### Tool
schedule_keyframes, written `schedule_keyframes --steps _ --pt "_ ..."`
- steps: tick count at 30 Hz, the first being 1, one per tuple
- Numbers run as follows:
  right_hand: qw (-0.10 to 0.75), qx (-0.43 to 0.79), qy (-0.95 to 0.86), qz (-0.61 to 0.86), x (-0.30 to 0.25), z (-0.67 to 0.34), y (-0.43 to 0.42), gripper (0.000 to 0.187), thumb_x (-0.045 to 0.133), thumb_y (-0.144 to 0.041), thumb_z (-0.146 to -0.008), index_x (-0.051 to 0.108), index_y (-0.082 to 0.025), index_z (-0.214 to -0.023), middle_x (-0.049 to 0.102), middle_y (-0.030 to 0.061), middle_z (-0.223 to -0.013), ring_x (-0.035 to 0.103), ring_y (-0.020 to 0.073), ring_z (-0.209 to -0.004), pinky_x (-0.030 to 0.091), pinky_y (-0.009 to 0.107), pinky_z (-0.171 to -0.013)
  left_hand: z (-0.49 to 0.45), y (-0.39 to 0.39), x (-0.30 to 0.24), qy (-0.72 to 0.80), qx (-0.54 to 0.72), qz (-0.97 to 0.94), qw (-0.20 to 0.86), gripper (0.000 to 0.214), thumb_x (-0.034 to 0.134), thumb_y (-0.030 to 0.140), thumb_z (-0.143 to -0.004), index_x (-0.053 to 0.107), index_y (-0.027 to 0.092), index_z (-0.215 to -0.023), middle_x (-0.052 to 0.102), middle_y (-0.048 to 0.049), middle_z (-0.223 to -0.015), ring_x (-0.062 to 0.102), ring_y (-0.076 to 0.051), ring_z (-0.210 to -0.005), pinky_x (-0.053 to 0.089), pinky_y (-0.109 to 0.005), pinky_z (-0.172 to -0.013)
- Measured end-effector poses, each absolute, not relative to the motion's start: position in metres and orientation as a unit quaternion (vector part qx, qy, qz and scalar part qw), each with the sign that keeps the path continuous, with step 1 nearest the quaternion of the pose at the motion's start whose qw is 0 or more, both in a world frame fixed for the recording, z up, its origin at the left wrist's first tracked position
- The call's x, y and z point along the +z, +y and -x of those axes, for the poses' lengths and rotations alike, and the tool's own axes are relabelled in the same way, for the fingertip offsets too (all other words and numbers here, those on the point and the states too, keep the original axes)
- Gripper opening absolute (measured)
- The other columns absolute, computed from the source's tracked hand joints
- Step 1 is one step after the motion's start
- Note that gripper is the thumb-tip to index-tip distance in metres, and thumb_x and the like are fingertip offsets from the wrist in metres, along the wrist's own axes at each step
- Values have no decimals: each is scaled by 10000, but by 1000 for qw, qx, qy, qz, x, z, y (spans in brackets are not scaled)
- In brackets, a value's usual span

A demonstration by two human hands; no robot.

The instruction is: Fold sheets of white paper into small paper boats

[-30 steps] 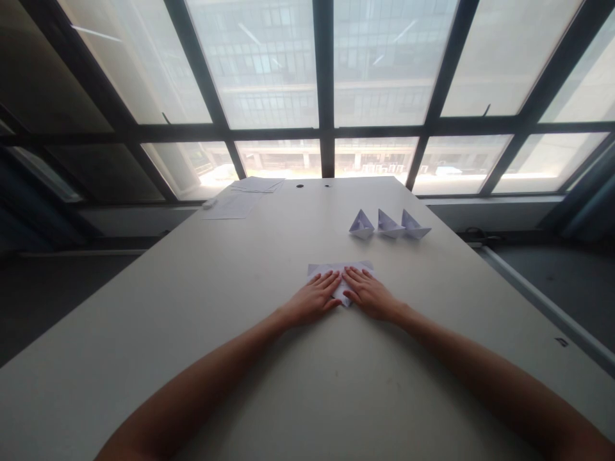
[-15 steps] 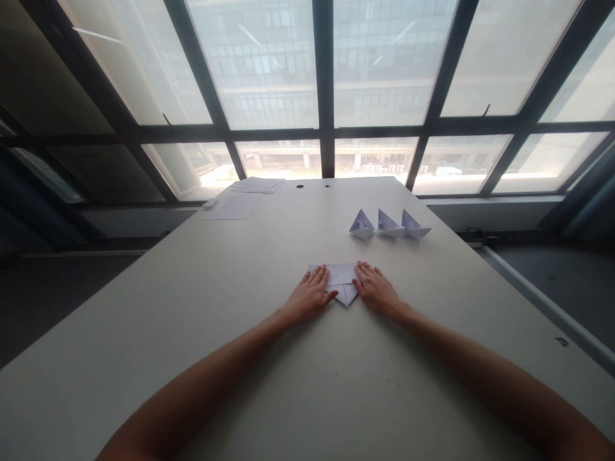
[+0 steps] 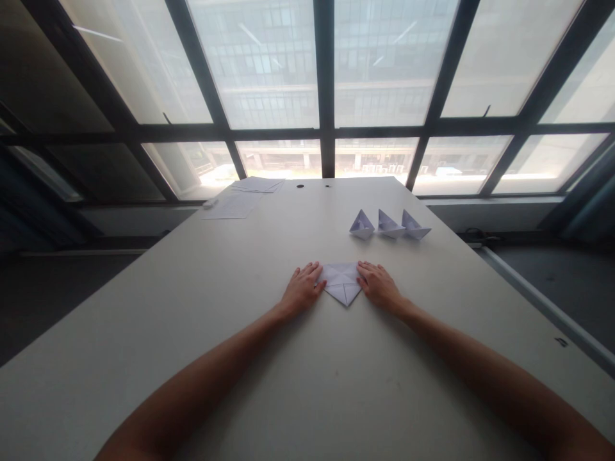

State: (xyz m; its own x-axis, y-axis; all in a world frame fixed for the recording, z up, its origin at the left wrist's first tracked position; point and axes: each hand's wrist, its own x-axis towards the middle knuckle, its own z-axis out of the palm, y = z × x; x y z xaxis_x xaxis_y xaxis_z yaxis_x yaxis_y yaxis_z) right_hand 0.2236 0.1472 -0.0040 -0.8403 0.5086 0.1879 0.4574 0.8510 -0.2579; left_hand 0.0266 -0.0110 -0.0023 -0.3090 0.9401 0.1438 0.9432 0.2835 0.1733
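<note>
Pale surface (image 3: 144, 333) now, left hand (image 3: 302, 289) and right hand (image 3: 378, 287) flat and open, gripping nothing, right against a folded white paper triangle (image 3: 342, 283), three white paper boats (image 3: 390, 224) beyond.

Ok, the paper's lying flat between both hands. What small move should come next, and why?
Probably pinch the side corners of the folded paper with the left hand and right hand and lift it: both hands lie flat at its sides, and it's still flat, unlike the three upright paper boats.
</note>
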Motion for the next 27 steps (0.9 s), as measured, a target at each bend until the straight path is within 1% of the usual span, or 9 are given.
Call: schedule_keyframes --steps 3,9,13,15,17,22,27 --pt "130 94 -955 251 -1 -224 148 432 406 -295 -975 536 -151 -1362 494 112 -1465 423 239 -1361 244 425 -1150 -27 -11 2 -803 -121 583 9 487 423 441 -974 468 218 -1405 448 -82 -1502 381 -250 -1403 276 -470 -1162" --pt "145 71 -957 241 6 -227 146 367 476 -294 -960 575 -172 -1292 598 111 -1349 507 254 -1251 260 411 -1121 -29 -12 11 -790 -126 598 49 429 500 431 -949 552 212 -1313 559 -90 -1388 487 -243 -1301 345 -367 -1109" --pt "155 58 -957 240 9 -227 145 341 523 -293 -946 591 -176 -1259 673 106 -1194 550 261 -1140 278 392 -1091 -31 -14 17 -778 -130 612 59 363 542 426 -938 594 227 -1237 643 -84 -1235 573 -248 -1153 391 -363 -1034" --pt "167 54 -956 237 9 -228 145 347 542 -288 -940 588 -177 -1265 679 99 -1156 551 260 -1112 281 386 -1081 -32 -14 19 -777 -130 613 64 350 565 430 -931 602 235 -1219 666 -74 -1159 595 -250 -1081 407 -371 -994" --pt "178 51 -954 234 8 -228 144 340 559 -281 -934 594 -183 -1258 678 92 -1122 553 255 -1081 299 377 -1059 -33 -15 20 -778 -131 610 70 350 587 430 -923 605 240 -1217 670 -68 -1122 596 -252 -1052 410 -376 -974" --pt "199 51 -951 231 6 -229 144 310 585 -286 -924 622 -191 -1217 652 94 -1064 548 246 -1015 357 350 -977 -33 -16 16 -777 -138 609 76 336 596 421 -925 607 255 -1217 658 -64 -1122 585 -248 -1057 402 -378 -980" --pt "215 54 -946 237 3 -230 145 257 580 -312 -930 652 -199 -1149 641 99 -1057 544 252 -1021 374 356 -964 -31 -16 10 -778 -147 606 78 345 566 430 -941 591 271 -1246 634 -63 -1220 574 -247 -1106 403 -384 -1006"
